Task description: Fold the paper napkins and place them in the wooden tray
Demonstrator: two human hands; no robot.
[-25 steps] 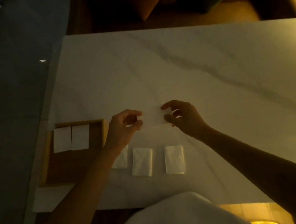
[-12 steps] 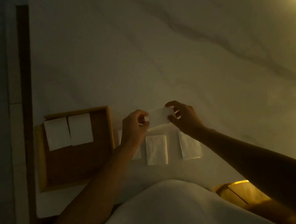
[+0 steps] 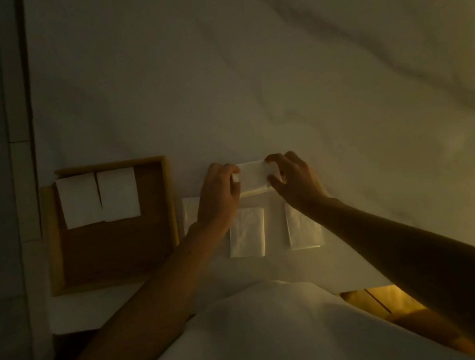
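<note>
In dim, yellowish light the left hand (image 3: 219,196) and the right hand (image 3: 295,182) hold a small white napkin (image 3: 252,174) between them, low over the pale veined worktop (image 3: 274,66); each grip is narrow, thumb and fingertips pinching one end of the paper, though the fingertips blur into it, and whether the paper touches the surface cannot be told; the wooden tray (image 3: 53,244) sits just left of the hands, near the worktop's left edge, with two folded napkins (image 3: 80,200) side by side against its far wall, the rest of its floor too dark to read; three more napkins lie in a row nearer the person; the leftmost napkin (image 3: 189,214) is mostly hidden under the left wrist, the middle napkin (image 3: 247,232) shows whole, and the rightmost napkin (image 3: 301,232) is partly covered by the right forearm; a white garment (image 3: 270,344) fills the bottom of the view and is cut off there.
</note>
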